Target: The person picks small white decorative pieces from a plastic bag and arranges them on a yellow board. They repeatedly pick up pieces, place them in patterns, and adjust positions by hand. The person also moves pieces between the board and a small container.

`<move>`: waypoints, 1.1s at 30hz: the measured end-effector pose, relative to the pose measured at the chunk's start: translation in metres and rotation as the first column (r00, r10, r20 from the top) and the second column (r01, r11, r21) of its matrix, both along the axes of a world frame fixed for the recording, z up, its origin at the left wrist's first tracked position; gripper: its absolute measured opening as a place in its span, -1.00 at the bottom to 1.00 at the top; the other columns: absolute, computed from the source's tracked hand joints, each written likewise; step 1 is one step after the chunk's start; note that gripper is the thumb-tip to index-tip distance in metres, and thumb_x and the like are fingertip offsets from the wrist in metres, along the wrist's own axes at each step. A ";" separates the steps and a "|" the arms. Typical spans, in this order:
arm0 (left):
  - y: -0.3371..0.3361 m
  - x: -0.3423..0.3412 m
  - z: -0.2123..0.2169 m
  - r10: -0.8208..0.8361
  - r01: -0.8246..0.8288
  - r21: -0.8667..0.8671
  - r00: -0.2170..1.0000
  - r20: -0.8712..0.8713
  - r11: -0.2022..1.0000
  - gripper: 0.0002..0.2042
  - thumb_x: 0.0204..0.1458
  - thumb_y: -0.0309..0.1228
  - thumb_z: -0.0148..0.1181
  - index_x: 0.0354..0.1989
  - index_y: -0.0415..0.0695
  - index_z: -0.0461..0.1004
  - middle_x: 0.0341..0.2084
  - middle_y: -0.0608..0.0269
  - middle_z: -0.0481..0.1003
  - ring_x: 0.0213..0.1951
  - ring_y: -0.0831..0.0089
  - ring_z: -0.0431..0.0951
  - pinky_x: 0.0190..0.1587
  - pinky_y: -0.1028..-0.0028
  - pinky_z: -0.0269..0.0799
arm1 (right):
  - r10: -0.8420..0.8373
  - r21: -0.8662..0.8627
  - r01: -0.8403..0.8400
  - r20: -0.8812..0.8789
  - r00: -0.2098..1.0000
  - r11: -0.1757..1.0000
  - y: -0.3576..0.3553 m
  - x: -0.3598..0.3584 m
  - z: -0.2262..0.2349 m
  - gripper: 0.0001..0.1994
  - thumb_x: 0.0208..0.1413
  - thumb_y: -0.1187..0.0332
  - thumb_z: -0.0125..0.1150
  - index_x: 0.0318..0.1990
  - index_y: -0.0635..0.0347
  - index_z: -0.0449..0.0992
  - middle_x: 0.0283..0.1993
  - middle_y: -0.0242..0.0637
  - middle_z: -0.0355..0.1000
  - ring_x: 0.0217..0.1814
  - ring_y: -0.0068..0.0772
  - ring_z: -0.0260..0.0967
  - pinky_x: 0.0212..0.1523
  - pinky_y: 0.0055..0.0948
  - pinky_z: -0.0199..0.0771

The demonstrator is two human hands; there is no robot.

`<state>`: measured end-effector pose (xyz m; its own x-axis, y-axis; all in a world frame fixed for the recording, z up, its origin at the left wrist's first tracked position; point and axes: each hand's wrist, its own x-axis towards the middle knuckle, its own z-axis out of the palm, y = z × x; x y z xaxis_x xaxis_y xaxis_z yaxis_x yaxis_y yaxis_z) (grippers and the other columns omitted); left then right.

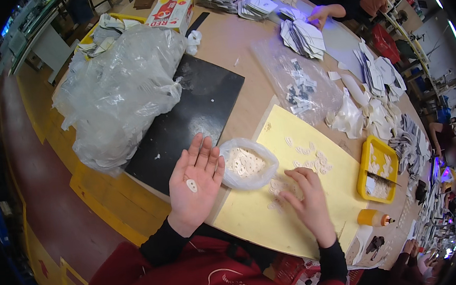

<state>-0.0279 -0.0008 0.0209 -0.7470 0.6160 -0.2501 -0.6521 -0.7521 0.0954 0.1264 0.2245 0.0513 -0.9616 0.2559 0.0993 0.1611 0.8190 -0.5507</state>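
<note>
a small white piece (191, 186) lies loose on the flat, open left hand (195, 184); right hand (310, 200), to its right, fingers pieces on the yellow sheet (256, 216), gripping nothing visible.

Small piece (191, 186) on left palm (195, 186); bag (247, 164) just right; right hand (309, 203) on sheet (325, 134).

Table: a broad tan worktable (230, 39) spans the workshop.
Floor: reddish-brown floor (39, 213) edged with yellow-painted strips (100, 200).
Light: long ceiling light tubes (454, 36) glow at right.
Furniture: a pale bench (48, 44) stands at far left.
</note>
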 end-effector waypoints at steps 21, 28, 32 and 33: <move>0.046 0.071 0.022 -0.483 0.516 -0.109 0.844 0.234 0.850 -0.54 0.48 -0.19 -0.20 0.40 -0.23 0.19 0.19 0.13 0.32 0.14 0.42 0.38 0.22 0.45 0.37 | -0.215 -0.441 0.151 -0.099 0.972 0.885 0.007 0.035 -0.021 -0.78 0.12 0.61 0.32 -0.07 0.24 0.66 -0.21 -0.22 0.52 -0.26 -0.34 0.51 -0.23 -0.45 0.50; 0.071 0.082 0.003 -0.663 0.678 -0.106 0.734 0.145 0.728 -0.44 0.48 -0.14 -0.29 0.52 -0.22 0.02 0.48 0.08 0.11 0.44 0.35 0.19 0.46 0.35 0.12 | 0.181 -0.344 -0.204 -0.098 0.979 0.916 0.006 0.041 0.003 -0.78 0.11 0.55 0.37 -0.07 0.20 0.68 -0.24 -0.26 0.53 -0.25 -0.28 0.53 -0.19 -0.41 0.53; 0.072 0.082 0.005 -0.625 0.649 -0.096 0.755 0.197 0.754 -0.47 0.48 -0.13 -0.26 0.46 -0.22 0.13 0.33 0.11 0.29 0.31 0.37 0.32 0.38 0.35 0.23 | 0.126 -0.429 -0.167 -0.124 0.984 0.887 0.008 0.044 0.006 -0.77 0.10 0.57 0.36 -0.07 0.19 0.69 -0.26 -0.25 0.54 -0.27 -0.33 0.53 -0.24 -0.45 0.51; 0.071 0.081 0.008 -0.580 0.606 -0.146 0.793 0.186 0.782 -0.50 0.48 -0.12 -0.26 0.40 -0.21 0.20 0.23 0.14 0.34 0.22 0.40 0.36 0.30 0.36 0.27 | 0.074 -0.459 -0.131 -0.140 0.987 0.879 0.010 0.047 0.006 -0.77 0.11 0.59 0.34 -0.07 0.20 0.69 -0.26 -0.26 0.54 -0.28 -0.37 0.52 -0.26 -0.47 0.50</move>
